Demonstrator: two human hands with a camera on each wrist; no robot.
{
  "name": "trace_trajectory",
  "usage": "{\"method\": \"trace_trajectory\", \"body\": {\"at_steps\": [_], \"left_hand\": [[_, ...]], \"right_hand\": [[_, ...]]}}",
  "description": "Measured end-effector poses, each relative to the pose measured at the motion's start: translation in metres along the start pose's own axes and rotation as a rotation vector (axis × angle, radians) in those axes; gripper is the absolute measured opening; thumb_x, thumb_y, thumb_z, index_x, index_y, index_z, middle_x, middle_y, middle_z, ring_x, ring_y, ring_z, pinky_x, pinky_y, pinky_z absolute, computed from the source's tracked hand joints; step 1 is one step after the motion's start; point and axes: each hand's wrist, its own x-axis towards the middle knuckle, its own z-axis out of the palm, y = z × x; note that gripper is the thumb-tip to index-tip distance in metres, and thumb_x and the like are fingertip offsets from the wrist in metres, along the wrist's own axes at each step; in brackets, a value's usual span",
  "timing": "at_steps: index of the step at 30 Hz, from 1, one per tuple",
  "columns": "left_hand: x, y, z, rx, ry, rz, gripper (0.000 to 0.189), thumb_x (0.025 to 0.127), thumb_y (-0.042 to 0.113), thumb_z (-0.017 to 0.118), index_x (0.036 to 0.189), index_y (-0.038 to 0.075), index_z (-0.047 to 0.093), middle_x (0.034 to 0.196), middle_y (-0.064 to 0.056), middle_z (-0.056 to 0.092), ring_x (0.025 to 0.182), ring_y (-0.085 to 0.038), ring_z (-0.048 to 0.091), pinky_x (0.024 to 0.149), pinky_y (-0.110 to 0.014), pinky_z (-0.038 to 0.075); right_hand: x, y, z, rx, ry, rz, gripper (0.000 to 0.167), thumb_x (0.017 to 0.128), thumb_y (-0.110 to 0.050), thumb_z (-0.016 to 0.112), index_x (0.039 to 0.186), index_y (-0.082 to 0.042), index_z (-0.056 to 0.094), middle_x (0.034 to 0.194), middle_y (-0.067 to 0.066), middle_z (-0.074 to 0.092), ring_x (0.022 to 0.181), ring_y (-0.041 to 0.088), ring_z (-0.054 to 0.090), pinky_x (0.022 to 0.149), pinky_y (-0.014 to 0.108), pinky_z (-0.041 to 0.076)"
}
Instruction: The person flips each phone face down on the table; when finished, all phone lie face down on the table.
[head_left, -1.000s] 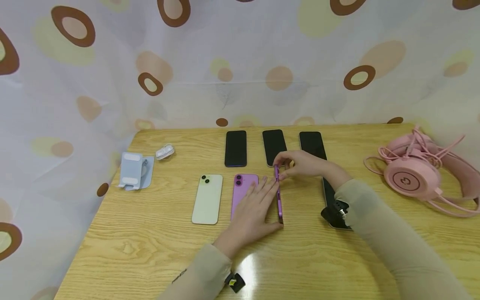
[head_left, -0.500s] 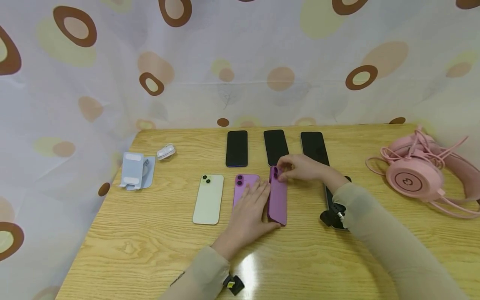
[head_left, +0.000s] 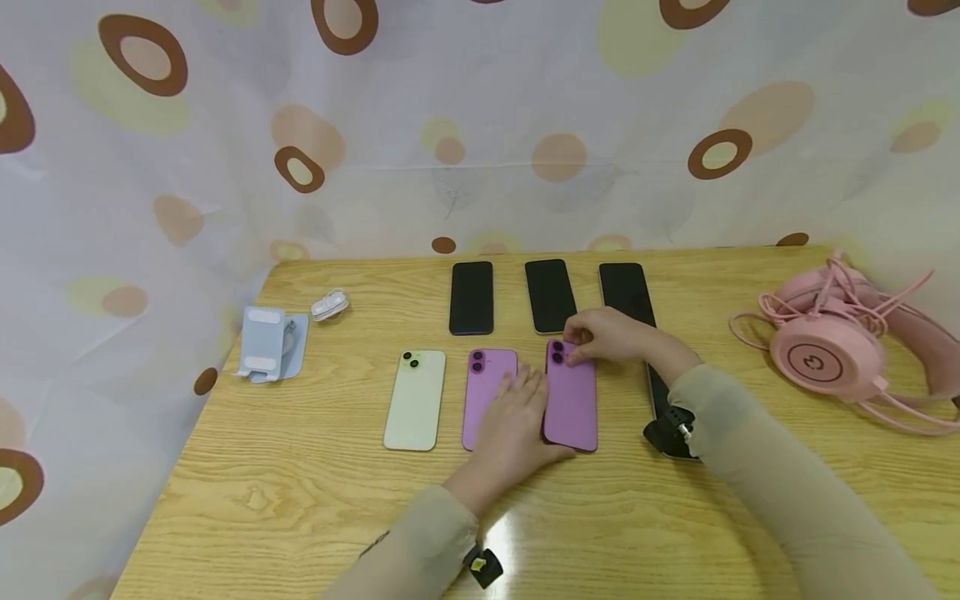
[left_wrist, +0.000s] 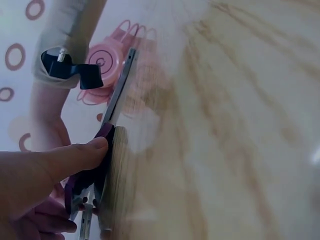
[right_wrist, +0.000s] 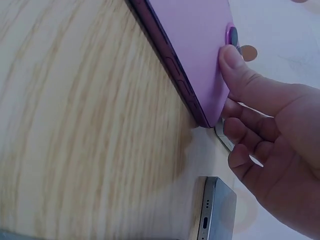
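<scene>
A purple smartphone (head_left: 572, 408) lies back up, slightly tilted, with its two-lens camera at the far end. My right hand (head_left: 611, 335) pinches its top edge; in the right wrist view the thumb (right_wrist: 235, 62) presses on the back beside the camera. Along its left edge lies my left hand (head_left: 516, 417), fingers extended, thumb at the bottom corner. The left wrist view has that thumb (left_wrist: 82, 157) against the phone's edge. Partly under the left fingers is a second purple smartphone (head_left: 482, 396), back up. Further left lies a pale green smartphone (head_left: 415, 400), also back up.
Behind lie three dark-screened phones: one left (head_left: 472, 298), one middle (head_left: 550, 293), one right (head_left: 626, 287). Another dark device (head_left: 660, 396) is partly hidden by the right forearm. Pink headphones (head_left: 825, 354) are at right; a blue phone stand (head_left: 262, 342) and white cable (head_left: 330, 305) at left.
The purple phone has turned from standing on its long edge to lying nearly flat, back up. The right hand has moved slightly right with it; the left hand keeps at its left edge.
</scene>
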Motion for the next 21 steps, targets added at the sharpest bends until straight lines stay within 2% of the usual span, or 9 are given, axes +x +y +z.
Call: {"method": "trace_trajectory", "body": {"at_steps": [5, 10, 21], "left_hand": [[0.0024, 0.0033, 0.0009, 0.009, -0.031, -0.012, 0.107, 0.070, 0.064, 0.073, 0.144, -0.003, 0.037, 0.149, -0.016, 0.036, 0.142, -0.027, 0.022, 0.118, -0.037, 0.008], [0.0029, 0.0053, 0.0007, -0.043, -0.031, -0.012, 0.104, 0.069, 0.059, 0.077, 0.143, -0.003, 0.039, 0.148, -0.016, 0.038, 0.141, -0.027, 0.025, 0.117, -0.038, 0.009], [0.0033, 0.0043, 0.0031, -0.083, -0.054, -0.022, 0.100, 0.071, 0.057, 0.077, 0.143, -0.002, 0.040, 0.149, -0.016, 0.035, 0.141, -0.027, 0.024, 0.117, -0.039, 0.010]], "right_hand": [[-0.0005, -0.0006, 0.0004, -0.011, -0.015, -0.010, 0.013, 0.084, -0.019, 0.074, 0.088, -0.010, 0.066, 0.079, -0.002, 0.056, 0.074, 0.016, 0.049, 0.065, 0.031, 0.042], [0.0009, 0.0004, 0.0029, -0.028, -0.006, -0.023, 0.008, 0.084, -0.014, 0.073, 0.086, -0.011, 0.066, 0.078, -0.002, 0.055, 0.075, 0.016, 0.049, 0.066, 0.031, 0.043], [0.0035, 0.0003, 0.0088, -0.054, 0.014, -0.011, 0.010, 0.083, -0.012, 0.074, 0.086, -0.010, 0.064, 0.080, 0.000, 0.055, 0.076, 0.018, 0.049, 0.066, 0.032, 0.044]]}}
